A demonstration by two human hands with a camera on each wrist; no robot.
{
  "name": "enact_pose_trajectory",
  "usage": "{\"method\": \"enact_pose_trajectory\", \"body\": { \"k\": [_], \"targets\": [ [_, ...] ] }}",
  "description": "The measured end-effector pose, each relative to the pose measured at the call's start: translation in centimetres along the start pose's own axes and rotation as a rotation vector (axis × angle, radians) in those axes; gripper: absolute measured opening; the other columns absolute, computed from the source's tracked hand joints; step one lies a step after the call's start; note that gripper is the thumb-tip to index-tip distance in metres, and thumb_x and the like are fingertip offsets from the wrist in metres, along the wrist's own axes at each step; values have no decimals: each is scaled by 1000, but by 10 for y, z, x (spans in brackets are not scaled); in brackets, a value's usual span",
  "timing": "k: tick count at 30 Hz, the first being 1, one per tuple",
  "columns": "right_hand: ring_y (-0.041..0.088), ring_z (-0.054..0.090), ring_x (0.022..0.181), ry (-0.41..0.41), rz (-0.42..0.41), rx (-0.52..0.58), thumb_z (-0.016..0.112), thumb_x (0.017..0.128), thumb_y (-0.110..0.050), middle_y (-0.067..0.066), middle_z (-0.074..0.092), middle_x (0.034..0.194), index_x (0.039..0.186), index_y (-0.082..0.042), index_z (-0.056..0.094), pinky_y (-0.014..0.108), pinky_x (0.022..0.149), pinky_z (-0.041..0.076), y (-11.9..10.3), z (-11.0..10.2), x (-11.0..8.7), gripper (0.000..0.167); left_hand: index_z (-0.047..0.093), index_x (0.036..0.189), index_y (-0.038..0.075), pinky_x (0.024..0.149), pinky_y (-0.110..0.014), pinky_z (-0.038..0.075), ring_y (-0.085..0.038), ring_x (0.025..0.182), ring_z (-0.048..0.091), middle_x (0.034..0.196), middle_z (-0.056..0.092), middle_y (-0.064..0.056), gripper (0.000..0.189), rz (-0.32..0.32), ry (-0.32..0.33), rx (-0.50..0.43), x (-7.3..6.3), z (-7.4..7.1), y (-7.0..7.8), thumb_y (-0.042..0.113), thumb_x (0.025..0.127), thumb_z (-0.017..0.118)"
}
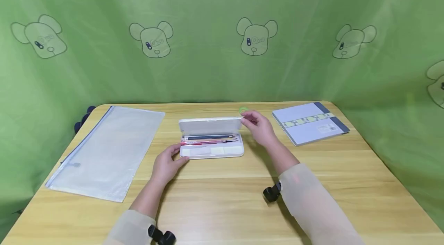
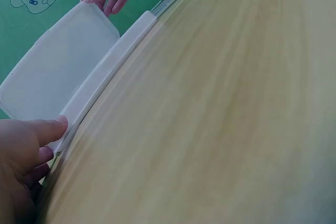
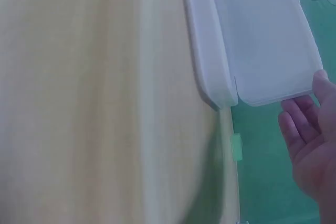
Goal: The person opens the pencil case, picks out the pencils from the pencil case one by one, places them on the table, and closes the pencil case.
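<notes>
A white plastic pencil case [image 1: 240, 149] sits raised-lid at the middle of the table. Inside it lie several pencils [image 1: 209, 137], among them dark and red ones, and a pale flat piece [image 1: 200, 151] along the front. My left hand [image 1: 165, 165] grips the case's left end, its thumb on the front edge in the left wrist view. With thumb and fingers, my right hand [image 1: 260, 129] pinches the right corner of the lid [image 1: 209, 125], which stands up from the hinge at the back. The lid's inner side shows in the right wrist view [image 3: 265, 35].
To the left, a clear zip pouch [image 1: 104, 156] with a blue zipper edge lies flat. A notebook stack [image 1: 305, 125] with a patterned band lies at the right. Behind the right hand is a small green ring [image 1: 244, 109]. A green curtain [image 1: 208, 75] hangs behind the table [image 1: 222, 206].
</notes>
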State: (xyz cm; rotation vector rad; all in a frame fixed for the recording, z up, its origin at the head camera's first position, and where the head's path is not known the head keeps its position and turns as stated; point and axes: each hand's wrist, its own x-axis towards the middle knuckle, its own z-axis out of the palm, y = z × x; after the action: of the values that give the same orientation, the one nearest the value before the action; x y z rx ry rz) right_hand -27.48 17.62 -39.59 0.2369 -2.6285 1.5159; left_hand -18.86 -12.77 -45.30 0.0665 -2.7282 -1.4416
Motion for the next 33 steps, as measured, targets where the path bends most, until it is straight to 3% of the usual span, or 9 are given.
{"method": "enact_pose_trajectory", "body": {
  "k": [8, 23, 27, 33],
  "targets": [
    [29, 64, 109, 6, 64, 88, 57, 99, -18, 18, 65, 122, 128, -6, 59, 33, 89, 58, 4, 3, 13, 32, 56, 134, 2, 118, -50, 33, -35, 135, 49, 133, 62, -16, 57, -7, -7, -8, -1, 1, 0, 22, 85, 76],
    [30, 65, 106, 27, 192, 150, 55, 100, -21, 19, 65, 119, 132, -11, 59, 47, 91, 56, 8, 13, 40, 34, 56, 133, 0, 118, -49, 33, -34, 135, 49, 133, 63, -17, 56, -15, -2, -22, 1, -1, 1, 21, 85, 76],
    [24, 65, 98, 41, 218, 157, 55, 100, -22, 15, 63, 113, 132, -14, 60, 46, 88, 56, 13, 18, 44, 33, 56, 133, 1, 118, -49, 34, -34, 135, 50, 132, 63, -16, 56, -14, -2, -26, 0, 0, 1, 21, 85, 76],
    [29, 64, 104, 21, 221, 161, 56, 99, -18, 18, 63, 120, 137, -15, 57, 45, 89, 56, 17, 19, 48, 38, 57, 133, 2, 117, -49, 34, -33, 135, 50, 131, 64, -16, 56, -10, 2, -28, 0, -1, 0, 21, 84, 77]
  ]
}}
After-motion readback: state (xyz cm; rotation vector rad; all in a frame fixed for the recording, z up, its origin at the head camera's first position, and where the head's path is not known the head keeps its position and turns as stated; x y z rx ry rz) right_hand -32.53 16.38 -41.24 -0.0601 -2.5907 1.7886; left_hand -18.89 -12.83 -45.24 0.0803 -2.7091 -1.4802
